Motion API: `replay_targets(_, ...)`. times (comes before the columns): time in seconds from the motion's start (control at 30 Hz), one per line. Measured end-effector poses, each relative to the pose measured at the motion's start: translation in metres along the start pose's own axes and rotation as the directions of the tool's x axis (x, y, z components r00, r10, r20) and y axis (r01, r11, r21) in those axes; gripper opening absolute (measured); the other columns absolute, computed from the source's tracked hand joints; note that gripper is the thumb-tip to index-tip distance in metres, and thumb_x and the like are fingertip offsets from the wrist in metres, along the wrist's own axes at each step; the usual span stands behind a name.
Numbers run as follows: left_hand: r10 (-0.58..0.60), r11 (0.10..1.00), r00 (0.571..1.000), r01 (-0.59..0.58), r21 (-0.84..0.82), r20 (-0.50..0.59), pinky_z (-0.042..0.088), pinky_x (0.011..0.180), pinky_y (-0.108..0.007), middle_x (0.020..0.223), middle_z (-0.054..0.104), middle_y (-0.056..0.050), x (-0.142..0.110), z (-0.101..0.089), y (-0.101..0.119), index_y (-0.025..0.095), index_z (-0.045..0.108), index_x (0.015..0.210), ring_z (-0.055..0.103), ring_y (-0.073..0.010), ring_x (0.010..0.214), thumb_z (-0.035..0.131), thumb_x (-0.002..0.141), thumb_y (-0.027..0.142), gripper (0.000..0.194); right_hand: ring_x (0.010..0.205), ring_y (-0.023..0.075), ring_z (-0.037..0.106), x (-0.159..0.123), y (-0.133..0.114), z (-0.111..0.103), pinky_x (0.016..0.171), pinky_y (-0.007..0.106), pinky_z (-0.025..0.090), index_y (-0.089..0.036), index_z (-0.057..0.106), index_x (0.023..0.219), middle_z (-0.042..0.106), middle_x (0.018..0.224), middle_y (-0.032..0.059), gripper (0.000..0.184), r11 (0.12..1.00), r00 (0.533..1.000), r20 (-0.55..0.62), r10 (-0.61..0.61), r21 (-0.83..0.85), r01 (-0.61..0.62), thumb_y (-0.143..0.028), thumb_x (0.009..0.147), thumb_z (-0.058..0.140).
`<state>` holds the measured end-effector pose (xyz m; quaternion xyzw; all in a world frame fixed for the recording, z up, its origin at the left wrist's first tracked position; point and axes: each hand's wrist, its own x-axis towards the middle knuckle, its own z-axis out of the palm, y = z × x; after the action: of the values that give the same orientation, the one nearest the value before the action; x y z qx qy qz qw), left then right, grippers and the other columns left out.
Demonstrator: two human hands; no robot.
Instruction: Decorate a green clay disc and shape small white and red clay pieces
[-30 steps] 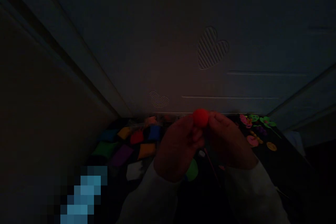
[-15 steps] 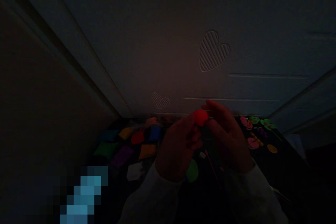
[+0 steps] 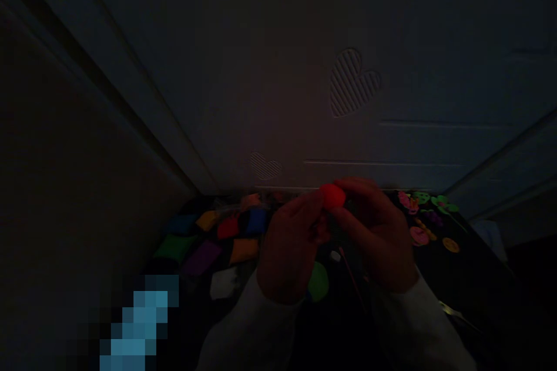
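Note:
A bright red, rounded lump [image 3: 333, 196], which looks like modelling clay, is held up between my hands in dim light. My left hand [image 3: 292, 237] grips it from the left side with its fingertips. From the right, the thumb and forefinger of my right hand [image 3: 380, 232] pinch its edge. Below the hands, on the dark table, lie a green round piece [image 3: 318, 282], a small whitish block [image 3: 335, 256] and a thin reddish stick [image 3: 351, 278]. My left hand partly covers the green piece.
Several coloured packets, among them a purple one [image 3: 202, 257] and a white one [image 3: 223, 283], lie at the left. Small shaped pieces, including a pink disc [image 3: 419, 236] and a yellow disc [image 3: 451, 244], lie at the right. A pale door-like panel [image 3: 278, 98] rises behind the table.
My right hand's fingers have come down and closed onto the red lump from the right; before, the forefinger was raised off it. The left hand has barely moved.

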<state>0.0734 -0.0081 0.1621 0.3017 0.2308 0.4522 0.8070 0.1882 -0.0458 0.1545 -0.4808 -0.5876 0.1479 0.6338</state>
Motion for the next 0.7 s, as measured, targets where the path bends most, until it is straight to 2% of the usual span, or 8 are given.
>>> replay_targets(0.13,-0.027,1.000,1.000,0.027,-0.002,0.004,0.034,0.048,-0.019,0.059,0.046,0.002,-0.003,0.008,0.004,0.016,0.064,0.064,0.038,-0.0063,0.052,0.064,0.080,0.030,0.021,0.098,0.0186,0.058,-0.001,0.001,0.001,0.085,0.038,0.047,-0.028,0.063,0.105,0.063,0.103,0.0028,0.028,1.000,0.999,-0.033,0.017,-0.008,-0.017,-0.024,0.078,0.069)
replay_targets(0.27,-0.042,0.998,0.999,0.042,0.043,-0.010,0.030,0.046,-0.021,0.053,0.042,0.003,-0.005,0.014,0.008,0.015,0.063,0.058,0.035,-0.0072,0.049,0.064,0.079,0.024,0.022,0.093,0.0190,0.059,-0.003,0.003,0.001,0.081,0.038,0.048,-0.028,0.063,0.102,0.062,0.100,0.0026,0.028,1.000,0.996,-0.089,0.015,-0.002,-0.015,-0.025,0.075,0.070)
replay_targets(0.37,-0.027,0.998,1.000,0.028,0.056,-0.008,0.029,0.046,-0.022,0.054,0.043,0.003,-0.003,0.010,0.006,0.016,0.065,0.064,0.035,-0.0079,0.049,0.066,0.077,0.028,0.018,0.095,0.0195,0.058,-0.002,0.004,-0.001,0.082,0.038,0.048,-0.029,0.061,0.109,0.061,0.101,0.0030,0.035,0.999,0.997,-0.062,-0.033,-0.028,0.032,-0.026,0.075,0.070)
replay_targets(0.47,0.014,0.998,1.000,-0.015,0.060,0.010,0.031,0.048,-0.021,0.055,0.044,0.003,-0.001,0.003,0.002,0.017,0.063,0.063,0.036,-0.0082,0.052,0.068,0.076,0.033,0.021,0.097,0.0191,0.058,-0.001,0.003,-0.003,0.084,0.038,0.048,-0.031,0.058,0.118,0.061,0.104,0.0035,0.040,0.993,0.996,0.011,-0.089,-0.081,0.090,-0.024,0.080,0.066)
replay_targets(0.57,0.071,0.995,0.997,-0.072,0.069,0.012,0.031,0.048,-0.021,0.055,0.044,0.004,0.000,0.001,0.000,0.017,0.058,0.059,0.036,-0.0079,0.052,0.067,0.077,0.038,0.029,0.097,0.0185,0.057,0.000,0.002,-0.004,0.084,0.038,0.047,-0.030,0.062,0.111,0.061,0.102,0.0026,0.032,0.983,0.992,0.021,-0.122,-0.133,0.124,-0.022,0.080,0.065)
replay_targets(0.7,0.037,0.994,0.999,-0.038,0.106,0.010,0.027,0.047,-0.021,0.053,0.043,0.003,-0.002,0.006,0.004,0.014,0.060,0.058,0.033,-0.0071,0.050,0.066,0.077,0.027,0.023,0.099,0.0197,0.056,0.001,0.002,-0.004,0.085,0.040,0.047,-0.029,0.063,0.104,0.060,0.102,0.0026,0.029,0.985,0.990,-0.068,-0.121,-0.129,0.111,-0.023,0.077,0.069)
